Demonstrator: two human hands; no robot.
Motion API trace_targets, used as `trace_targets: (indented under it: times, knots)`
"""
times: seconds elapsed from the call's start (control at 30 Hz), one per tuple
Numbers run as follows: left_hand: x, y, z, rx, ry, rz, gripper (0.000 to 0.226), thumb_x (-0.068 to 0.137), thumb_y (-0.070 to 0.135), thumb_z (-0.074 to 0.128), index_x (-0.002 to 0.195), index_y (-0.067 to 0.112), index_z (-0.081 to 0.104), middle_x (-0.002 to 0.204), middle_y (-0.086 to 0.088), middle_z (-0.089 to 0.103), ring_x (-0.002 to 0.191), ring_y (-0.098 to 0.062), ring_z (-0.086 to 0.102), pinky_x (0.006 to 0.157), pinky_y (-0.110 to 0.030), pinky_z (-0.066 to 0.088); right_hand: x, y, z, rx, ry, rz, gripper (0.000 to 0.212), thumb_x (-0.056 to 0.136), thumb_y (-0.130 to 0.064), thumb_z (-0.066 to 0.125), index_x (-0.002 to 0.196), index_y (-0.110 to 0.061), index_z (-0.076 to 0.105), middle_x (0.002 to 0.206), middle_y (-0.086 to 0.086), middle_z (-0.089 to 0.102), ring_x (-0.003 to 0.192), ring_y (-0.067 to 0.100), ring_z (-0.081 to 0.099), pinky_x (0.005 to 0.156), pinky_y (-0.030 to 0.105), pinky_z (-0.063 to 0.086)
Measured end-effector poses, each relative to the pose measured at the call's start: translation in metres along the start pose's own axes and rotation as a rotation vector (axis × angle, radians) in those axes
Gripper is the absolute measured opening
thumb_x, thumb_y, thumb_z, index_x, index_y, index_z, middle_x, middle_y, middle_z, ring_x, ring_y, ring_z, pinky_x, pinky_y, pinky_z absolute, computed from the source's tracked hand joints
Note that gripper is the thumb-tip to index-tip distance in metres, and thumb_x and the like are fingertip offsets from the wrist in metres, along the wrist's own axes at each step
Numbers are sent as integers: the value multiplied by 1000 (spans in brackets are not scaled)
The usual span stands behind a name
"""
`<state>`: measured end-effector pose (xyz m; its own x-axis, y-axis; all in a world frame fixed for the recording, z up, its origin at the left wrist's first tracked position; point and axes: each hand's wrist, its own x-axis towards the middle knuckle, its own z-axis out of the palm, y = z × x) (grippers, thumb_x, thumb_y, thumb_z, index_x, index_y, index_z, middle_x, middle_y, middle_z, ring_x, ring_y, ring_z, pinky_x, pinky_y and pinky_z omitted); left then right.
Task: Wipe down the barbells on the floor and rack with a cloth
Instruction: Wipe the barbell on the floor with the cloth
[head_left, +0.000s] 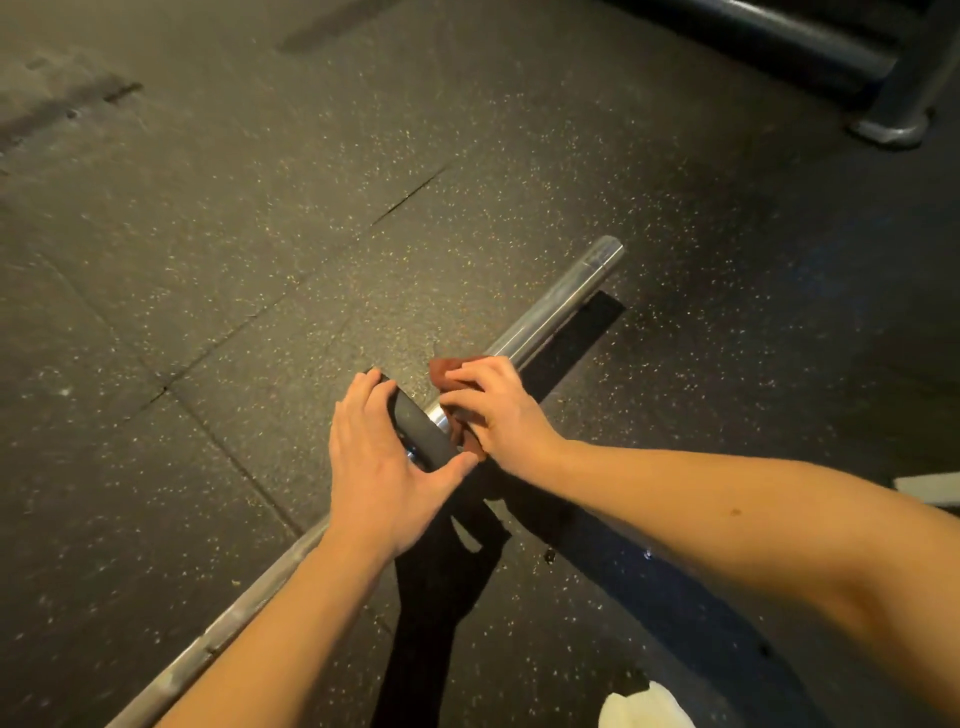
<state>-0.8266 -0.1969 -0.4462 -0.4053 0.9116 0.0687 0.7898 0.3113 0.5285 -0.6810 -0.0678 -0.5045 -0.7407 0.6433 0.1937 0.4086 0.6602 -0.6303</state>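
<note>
A steel barbell (561, 306) lies diagonally on the dark rubber floor, its sleeve end pointing to the upper right and its shaft (228, 618) running to the lower left under my left forearm. A small black plate or collar (421, 426) sits on the bar at the sleeve's base. My left hand (379, 457) grips this black plate, fingers over its far edge and thumb on the near edge. My right hand (498, 410) holds a reddish-brown cloth (444, 376) wrapped around the sleeve right next to the plate. Part of the cloth is hidden under my fingers.
A dark metal rack base with a rounded foot (891, 130) stands at the upper right. Something white (644, 706) shows at the bottom edge and a pale strip (930, 491) at the right edge. Speckled rubber floor tiles (208, 260) spread to the left.
</note>
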Motion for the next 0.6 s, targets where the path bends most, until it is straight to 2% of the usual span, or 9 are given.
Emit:
trace_targets:
  times: [0.1,0.23,0.33,0.4,0.53,0.6]
  knots:
    - [7,-4,-6,-45,-1,-19,112,63,72,75,147,9,36,159,-9,34,150,-27,29,123,-45,27,5,-5,4,-1,-41,-55,45,85,-7,77,129,-14,70,132,6,62,128,27,47,99,40,49]
    - [23,-12,-16,-42,-34,-79,113,60,78,68,146,9,40,155,-8,41,145,-27,37,121,-45,30,22,-1,6,-13,-85,-106,39,94,-20,69,132,-15,67,130,4,63,124,28,50,99,47,51]
    - [36,-15,-24,-61,-62,-154,115,59,82,66,147,12,41,152,-6,46,141,-26,42,118,-45,33,40,10,-2,-95,-137,-175,38,98,-33,59,131,-18,69,133,1,63,128,25,50,104,39,48]
    - [46,-21,-29,-48,-104,-172,113,63,80,72,148,13,41,149,-5,48,138,-26,44,116,-44,35,50,20,-8,-159,-136,-189,43,99,-41,50,130,-20,70,136,-1,63,132,23,50,102,32,45]
    - [65,-27,-44,43,-136,-184,92,75,73,71,142,14,49,138,-6,55,128,-29,50,107,-45,43,76,44,-14,-157,-72,-57,45,100,-43,47,128,-16,71,137,0,64,135,24,51,113,42,44]
    - [68,-24,-52,64,-97,-151,81,82,68,68,140,14,51,138,-5,54,130,-27,46,109,-46,42,94,62,-23,-164,-29,52,39,103,-36,51,131,-16,69,141,2,61,140,24,46,118,46,38]
